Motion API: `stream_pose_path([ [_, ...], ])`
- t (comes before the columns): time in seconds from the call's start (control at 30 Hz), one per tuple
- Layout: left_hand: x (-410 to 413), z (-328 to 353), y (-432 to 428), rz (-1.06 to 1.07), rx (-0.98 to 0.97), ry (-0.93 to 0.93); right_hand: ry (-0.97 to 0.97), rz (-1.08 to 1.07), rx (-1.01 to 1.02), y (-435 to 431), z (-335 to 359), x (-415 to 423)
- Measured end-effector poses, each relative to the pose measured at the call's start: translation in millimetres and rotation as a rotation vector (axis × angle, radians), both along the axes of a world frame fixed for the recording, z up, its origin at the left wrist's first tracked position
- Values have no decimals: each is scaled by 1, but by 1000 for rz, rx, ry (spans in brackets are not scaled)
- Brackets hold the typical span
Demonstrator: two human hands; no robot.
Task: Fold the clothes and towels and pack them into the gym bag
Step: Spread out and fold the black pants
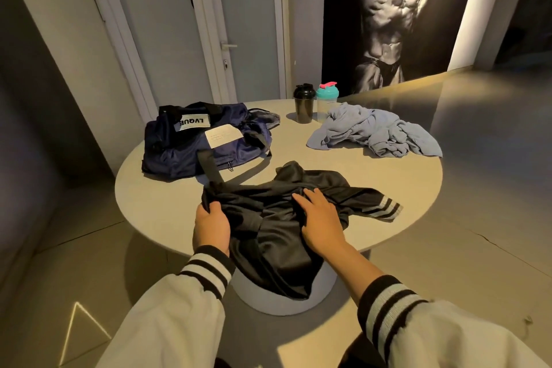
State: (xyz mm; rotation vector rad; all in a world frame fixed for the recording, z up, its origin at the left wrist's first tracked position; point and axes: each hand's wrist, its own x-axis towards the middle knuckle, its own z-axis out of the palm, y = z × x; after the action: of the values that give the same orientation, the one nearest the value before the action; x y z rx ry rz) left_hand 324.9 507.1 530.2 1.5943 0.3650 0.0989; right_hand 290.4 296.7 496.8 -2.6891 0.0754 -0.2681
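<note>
1. Head view, looking down at a round beige table (pixel 161 206). Seems to be the very start of folding, with a black shiny jacket with grey-striped cuffs (pixel 268 236) lying crumpled at the near edge and partly hanging off it.
2. Left hand (pixel 210 225): pinching a bunched bit of the jacket's left side, fingers curled round the fabric.
3. Right hand (pixel 321 224): laid flat on the middle of the jacket, fingers straight and spread, pressing down, gripping nothing.
4. Next up, probably: pulling that left side out flat while pinning the middle, smoothing the wrinkles, then tucking in the striped sleeve sticking out to the right. Slippery-looking fabric, so worth keeping a palm on it.
5. Dark navy nylon gym bag with black straps (pixel 179 152) lying beyond the jacket on the left, one strap reaching down to the jacket's edge. Can't tell if zipped or open.
6. Crumpled pale grey-blue towel or top (pixel 376 134) on the far right, not yet folded, just in front of a black shaker bottle (pixel 303 104) and a clear shaker bottle with a teal lid (pixel 327 98).
7. Writing: white tag on the bag, upside down from here, reading roughly "LVQUE". Paler patch below it with tiny print, too small to read. Nothing legible on the bottles.
</note>
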Motion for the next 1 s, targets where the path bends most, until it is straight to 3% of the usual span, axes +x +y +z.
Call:
stream_pose_path([
  [0.13, -22, 6, -16, -306, 51, -108, -150, 105, 335, 7, 1, -1],
  [0.23, -31, 15, -30, -564, 124, -4, -141, 115, 657, 15, 15, -4],
  [0.3, -33, 22, -36, -639, 258, 47, -181, 9, 749, 13, 20, -2],
  [0.4, -30, 25, -36, -599, 453, -46, -125, -197, 444, -3, 13, 0],
  [0.5, -14, 15, -29, -321, 680, -240, 69, -164, 117, -12, 3, -1],
  [0.53, -12, 14, -28, -281, 772, -264, 91, -125, 81, -12, 1, -2],
  [0.6, -1, 8, -33, -419, 880, -262, 18, 7, 115, -10, -4, -3],
  [0.67, 6, 1, -44, -640, 856, -195, -98, 159, 241, -6, -4, -8],
  [0.73, 10, -8, -49, -734, 837, -149, -145, 181, 350, -5, 1, -14],
  [0.9, 0, -9, -52, -642, 572, -281, -334, -112, 291, -11, 5, -15],
  [1.0, -2, -8, -52, -419, 405, -313, -301, -244, 122, -9, 8, -15],
])
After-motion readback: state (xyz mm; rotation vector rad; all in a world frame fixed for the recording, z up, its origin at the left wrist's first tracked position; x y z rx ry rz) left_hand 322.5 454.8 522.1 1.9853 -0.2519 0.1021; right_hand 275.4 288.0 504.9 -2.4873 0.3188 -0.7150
